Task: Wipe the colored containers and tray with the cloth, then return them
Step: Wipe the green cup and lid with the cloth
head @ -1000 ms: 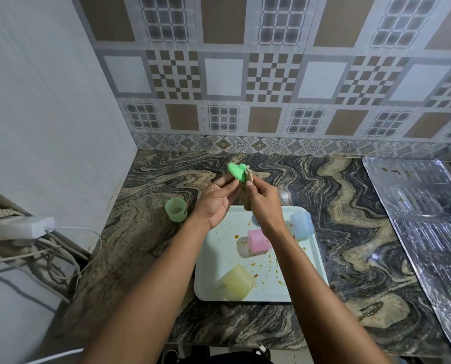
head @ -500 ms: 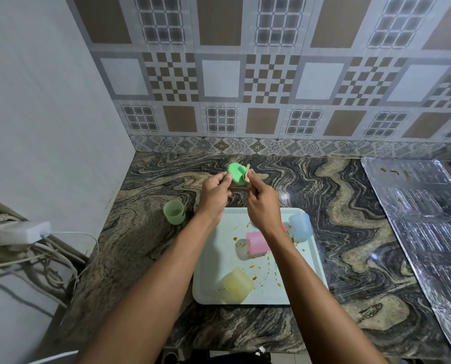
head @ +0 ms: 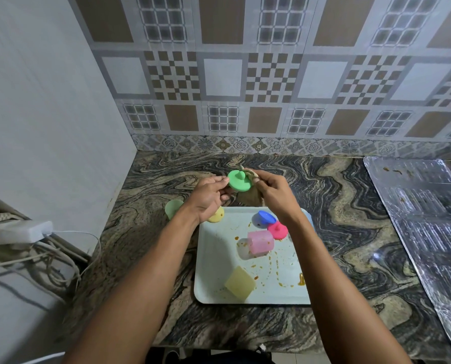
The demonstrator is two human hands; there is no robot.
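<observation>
Left grip (head: 210, 197) pinches the green lid (head: 238, 183) above the worktop (head: 350, 232), behind the tray (head: 216, 279); right grip (head: 274, 191) clutches the cloth (head: 247, 198) against it. Best to turn the lid slowly, working cloth round the knob.

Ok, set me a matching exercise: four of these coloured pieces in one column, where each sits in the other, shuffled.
Things:
1. green lid
2. pink container
3. green container
4. yellow container

Places:
A. near the tray's front edge
B. on the countertop, left of the tray
C. pinched in the left hand, the right hand's cloth against it
D. mid-tray, beside the pink lid

Pairs: 1-C, 2-D, 3-B, 4-A
</observation>
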